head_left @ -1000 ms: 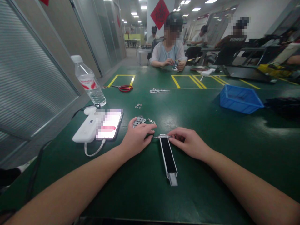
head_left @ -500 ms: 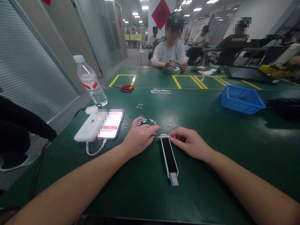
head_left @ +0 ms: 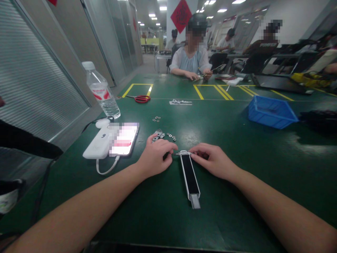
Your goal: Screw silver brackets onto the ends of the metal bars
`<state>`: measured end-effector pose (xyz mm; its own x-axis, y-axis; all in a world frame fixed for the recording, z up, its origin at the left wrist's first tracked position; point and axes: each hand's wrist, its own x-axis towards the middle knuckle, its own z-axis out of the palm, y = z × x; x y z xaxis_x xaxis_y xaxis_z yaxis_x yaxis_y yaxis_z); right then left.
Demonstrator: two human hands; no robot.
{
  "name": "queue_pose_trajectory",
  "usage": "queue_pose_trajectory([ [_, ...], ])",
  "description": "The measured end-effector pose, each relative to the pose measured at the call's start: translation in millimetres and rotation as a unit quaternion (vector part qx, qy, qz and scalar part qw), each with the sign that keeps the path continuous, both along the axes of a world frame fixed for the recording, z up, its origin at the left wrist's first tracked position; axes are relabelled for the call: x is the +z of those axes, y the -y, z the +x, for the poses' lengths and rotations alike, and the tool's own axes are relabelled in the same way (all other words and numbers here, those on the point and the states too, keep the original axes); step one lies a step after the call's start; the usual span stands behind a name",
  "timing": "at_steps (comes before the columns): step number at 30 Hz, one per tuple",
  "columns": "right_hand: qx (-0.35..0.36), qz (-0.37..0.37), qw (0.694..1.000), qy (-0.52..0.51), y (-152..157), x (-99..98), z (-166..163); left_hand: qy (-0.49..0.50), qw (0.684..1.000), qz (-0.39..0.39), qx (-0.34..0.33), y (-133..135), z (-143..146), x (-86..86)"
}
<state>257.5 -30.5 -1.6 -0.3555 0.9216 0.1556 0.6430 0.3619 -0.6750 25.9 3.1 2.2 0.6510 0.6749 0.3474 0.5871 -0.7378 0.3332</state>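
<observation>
Mid-table, black rail (long axis forward)

Indoor assembly workshop, factory-floor type. Long green tabletop with yellow tape lines marking out work zones. Small metal washers, red-handled scissors and a blue plastic parts bin lie on it. Seated workers sit along the same bench line, more at tables behind. Glass partition wall down the left side, rows of ceiling lights overhead, red diamond-shaped wall hanging on a pillar. Looks like a shared production room, not a home or shop.
</observation>
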Motion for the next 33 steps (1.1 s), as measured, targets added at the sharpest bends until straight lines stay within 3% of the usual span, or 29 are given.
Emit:
queue_pose_trajectory([
  [25, 0.001, 0.002, 1.0, 0.005, -0.2, 1.2, -0.2, -0.002, 1.0, 0.011, 0.026, -6.1, -1.6, -5.5],
  [33, 0.001, 0.001, 1.0, 0.005, 0.2, 0.6, -0.3, -0.011, 1.0, -0.006, 0.004, -4.7, -0.3, -6.4],
])
